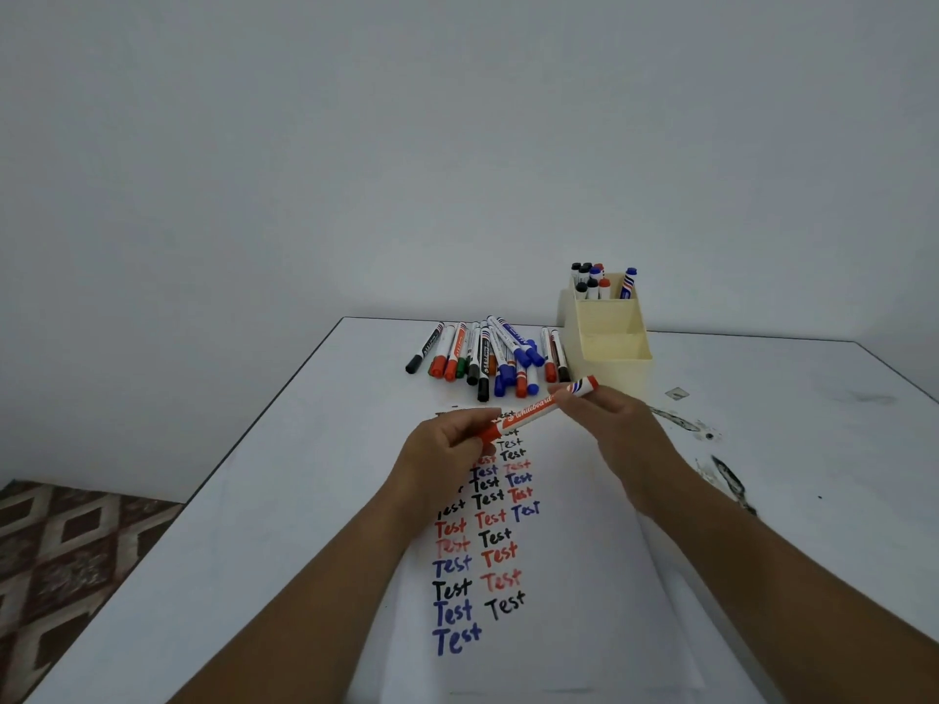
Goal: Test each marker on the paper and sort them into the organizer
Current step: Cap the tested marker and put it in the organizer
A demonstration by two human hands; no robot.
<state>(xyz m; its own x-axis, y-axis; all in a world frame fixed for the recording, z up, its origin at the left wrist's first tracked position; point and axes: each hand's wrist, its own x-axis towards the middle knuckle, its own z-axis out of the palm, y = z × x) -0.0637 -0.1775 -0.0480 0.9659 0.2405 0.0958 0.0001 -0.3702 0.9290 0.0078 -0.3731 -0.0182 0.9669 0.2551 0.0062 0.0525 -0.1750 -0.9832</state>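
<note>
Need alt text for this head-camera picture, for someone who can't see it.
Two hands hold a red marker over paper covered in "Test" scribbles. Behind lie loose markers and a cream organizer.

Our left hand point(447, 447): raised over the table, fingers curled, pinching the cap end of a red marker point(533, 410). Our right hand point(604, 416): fingers curled, gripping the marker's far end. Both our forearms: bare, reaching forward, converging toward the middle.
</note>
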